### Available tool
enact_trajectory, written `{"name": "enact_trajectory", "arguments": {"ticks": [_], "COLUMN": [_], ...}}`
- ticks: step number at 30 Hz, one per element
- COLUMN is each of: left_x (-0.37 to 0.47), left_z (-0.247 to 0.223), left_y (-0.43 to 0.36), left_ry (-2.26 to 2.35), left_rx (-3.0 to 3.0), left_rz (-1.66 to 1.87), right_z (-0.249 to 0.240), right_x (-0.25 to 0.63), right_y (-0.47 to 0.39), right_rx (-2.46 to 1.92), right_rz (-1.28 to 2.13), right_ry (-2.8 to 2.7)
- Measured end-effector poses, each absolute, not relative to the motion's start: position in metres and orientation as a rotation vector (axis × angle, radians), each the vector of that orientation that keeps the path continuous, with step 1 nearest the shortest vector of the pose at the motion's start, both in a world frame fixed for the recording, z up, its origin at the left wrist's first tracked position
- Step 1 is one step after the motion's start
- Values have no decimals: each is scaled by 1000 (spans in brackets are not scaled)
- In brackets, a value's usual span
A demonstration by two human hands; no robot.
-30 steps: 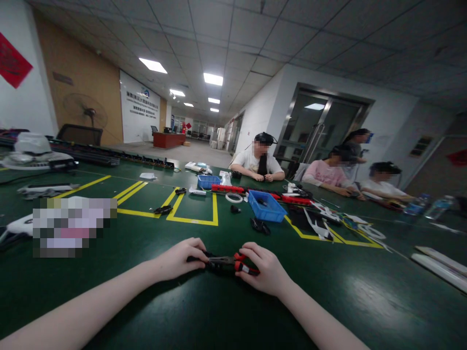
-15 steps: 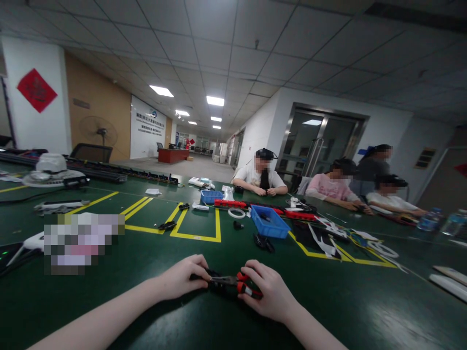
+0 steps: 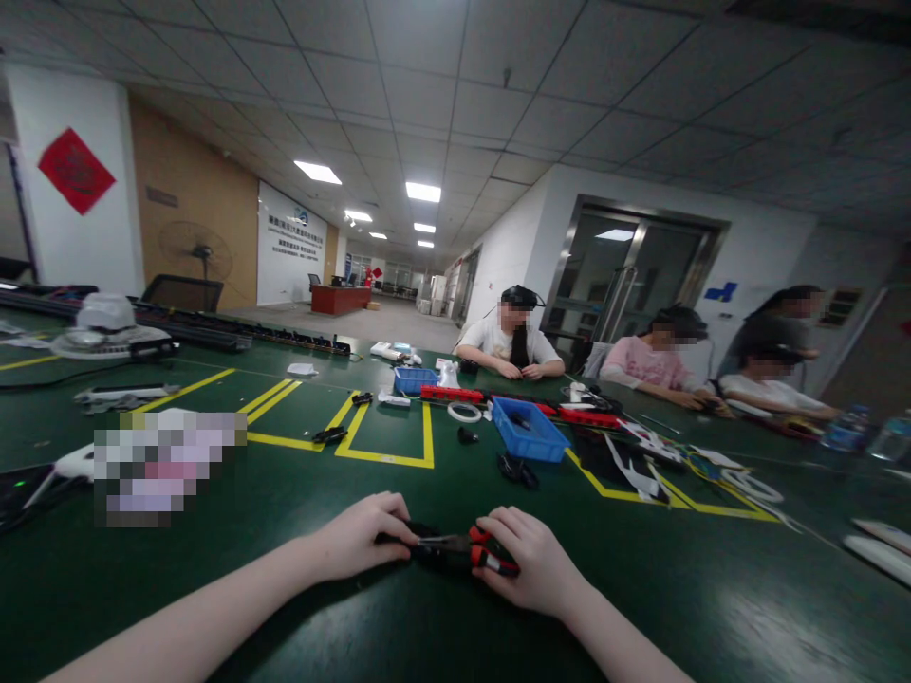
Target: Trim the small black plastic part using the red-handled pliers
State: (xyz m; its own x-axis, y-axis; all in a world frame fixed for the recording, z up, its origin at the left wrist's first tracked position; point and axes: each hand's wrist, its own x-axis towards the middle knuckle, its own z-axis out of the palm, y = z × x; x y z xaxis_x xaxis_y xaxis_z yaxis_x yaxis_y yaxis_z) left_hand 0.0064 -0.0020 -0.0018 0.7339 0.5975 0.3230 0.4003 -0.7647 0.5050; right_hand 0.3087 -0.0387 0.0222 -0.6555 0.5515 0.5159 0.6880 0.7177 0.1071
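Through the head camera I had both hands low over the green worktop (image 3: 399, 631), forearms reaching in from the bottom corners. My right hand (image 3: 530, 560) was wrapped around the red handles of the pliers (image 3: 459, 544), its fingers grasping them with the handles somewhat spread. The pliers lay between the two hands, their narrow nose pointing toward my left hand (image 3: 377, 533). That hand's fingers were pinched together at the nose, grasping a dark piece (image 3: 430, 558) that showed beneath the pliers; it was too dim for me to name, and I could not tell whether the jaws had met.

Beyond the hands I saw a black cable bundle (image 3: 518, 471) lying just in front of a blue basket (image 3: 532, 448), with a small black part (image 3: 468, 435) to the basket's left. Across the worktop sat a person in a white shirt (image 3: 491, 340).
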Motion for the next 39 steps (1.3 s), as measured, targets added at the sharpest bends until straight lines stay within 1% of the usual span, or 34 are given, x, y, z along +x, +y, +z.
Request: {"name": "enact_trajectory", "arguments": {"ticks": [5, 21, 39], "left_x": [6, 6, 5], "left_z": [-5, -1, 1], "left_y": [1, -2, -6], "left_ry": [754, 770, 763], "left_rx": [2540, 2562, 2606], "left_rz": [665, 654, 656], "right_z": [20, 23, 19], "right_x": [306, 311, 313], "right_y": [-41, -38, -35], "right_rx": [-911, -988, -961], "right_rz": [-459, -388, -467], "right_ry": [-2447, -2497, -2505]}}
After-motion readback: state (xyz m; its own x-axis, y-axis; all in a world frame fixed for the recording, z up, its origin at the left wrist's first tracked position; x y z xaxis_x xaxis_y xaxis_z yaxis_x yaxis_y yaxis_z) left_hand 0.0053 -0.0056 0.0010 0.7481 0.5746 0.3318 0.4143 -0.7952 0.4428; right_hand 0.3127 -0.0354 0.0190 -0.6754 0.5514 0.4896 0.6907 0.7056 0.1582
